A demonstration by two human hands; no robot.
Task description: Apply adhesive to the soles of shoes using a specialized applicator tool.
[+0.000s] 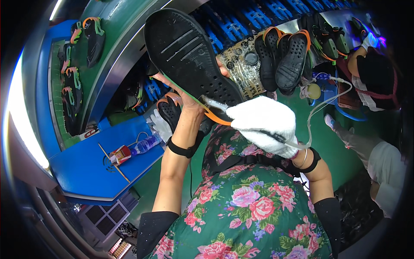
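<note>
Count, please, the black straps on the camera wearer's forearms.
2. The left strap is near the bare left hand, which holds the black shoe; the right strap is near the gloved right hand. More could be hidden under the sleeves.

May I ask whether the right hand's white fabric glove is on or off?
On: the white fabric glove covers the right hand to the wrist.

Black sleeves (158, 231) flank green clothing (230, 224) (pink-flowered), with one white glove (265, 123).
</note>
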